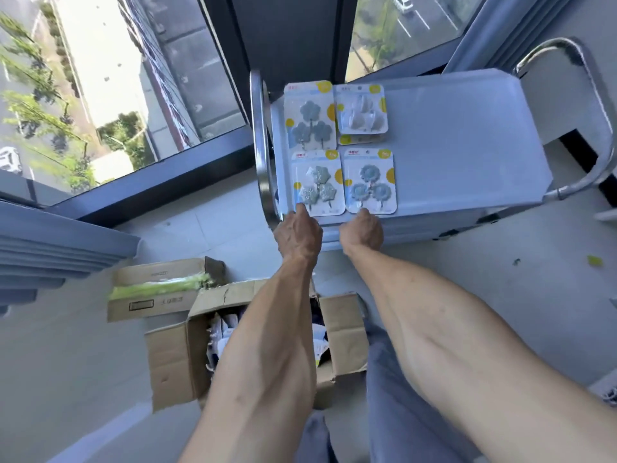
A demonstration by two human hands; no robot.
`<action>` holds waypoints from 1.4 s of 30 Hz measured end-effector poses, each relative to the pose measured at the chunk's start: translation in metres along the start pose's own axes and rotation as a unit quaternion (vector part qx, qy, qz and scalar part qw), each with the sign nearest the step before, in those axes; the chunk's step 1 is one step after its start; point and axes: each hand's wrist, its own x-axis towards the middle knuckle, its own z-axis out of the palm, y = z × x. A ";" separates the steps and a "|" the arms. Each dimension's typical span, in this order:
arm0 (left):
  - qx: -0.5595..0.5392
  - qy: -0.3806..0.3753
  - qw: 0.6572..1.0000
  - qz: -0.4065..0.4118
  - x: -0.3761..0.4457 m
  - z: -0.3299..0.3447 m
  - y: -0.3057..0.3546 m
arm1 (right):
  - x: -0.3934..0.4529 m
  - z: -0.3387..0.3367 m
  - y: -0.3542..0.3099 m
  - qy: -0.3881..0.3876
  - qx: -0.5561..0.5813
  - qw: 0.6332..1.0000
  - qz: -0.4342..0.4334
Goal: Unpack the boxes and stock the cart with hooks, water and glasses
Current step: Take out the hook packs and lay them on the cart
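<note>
The cart (pixel 467 135) stands before you against the window (pixel 100 78), its pale top shelf bare toward the right edge and bounded by a chrome rail (pixel 260 145) along the left edge. On the floor below your forearms sits an open cardboard box (pixel 173 355) with packets inside; a second open box (pixel 153 295), showing green contents, lies just beyond it to the left.

Four hook cards occupy the left part of the top shelf in a two-by-two block, each with its long axis running from the near edge to the far edge and its printed header toward the far edge. Far left: the flower hook card (pixel 310 115). Far right: the white hook card (pixel 362 108), resting on another card whose lower edge shows beneath it. Near left: the snowflake hook card (pixel 317 183). Near right: the round blue hook card (pixel 370 182).

Your left hand (pixel 297 233) reaches the near-left corner of the snowflake card, one of its fingers (pixel 302 208) touching the card's lower edge. Your right hand (pixel 362 230) meets the lower edge of the round blue card at the shelf's near edge. Both sets of fingers are curled under and seen from the back, so you cannot tell whether they pinch the cards or merely press them.
</note>
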 end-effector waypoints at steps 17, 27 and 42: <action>0.040 -0.148 0.988 -0.035 -0.129 0.189 -0.292 | -0.155 0.307 0.130 -0.193 -0.107 0.975 0.019; 0.086 -0.187 0.978 0.030 -0.099 0.336 -0.332 | -0.104 0.455 0.173 -0.243 -0.171 0.954 -0.035; 0.073 -0.357 0.925 -0.104 -0.119 0.372 -0.327 | -0.123 0.465 0.219 -0.433 -0.258 0.863 0.038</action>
